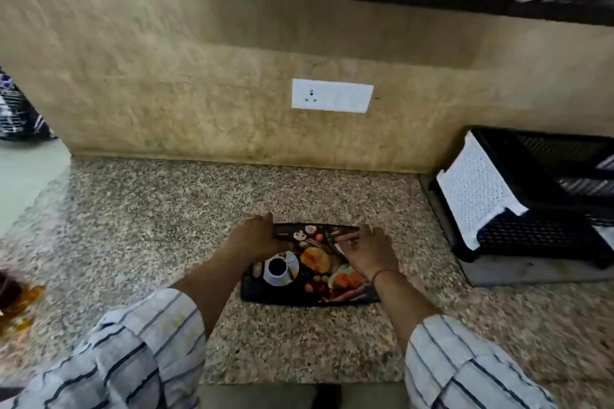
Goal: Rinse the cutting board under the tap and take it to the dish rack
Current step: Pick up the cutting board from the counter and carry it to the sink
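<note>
Sleeves: my striped cuffs (143, 335) sat nearest, rolled back.
Board: the cutting board (310, 267) lay flat on the speckled counter (139, 209), long axis running away from me toward the wall.
Left hand (254, 236): curled over the board's far left corner, gripping.
Right hand (370, 251): fingers spread on its right edge; grip unclear.
Dish rack (538, 206): black, well right.
Socket (332, 95): on the wall beyond.

White wall socket (332, 95) above speckled granite counter (166, 209)
</note>
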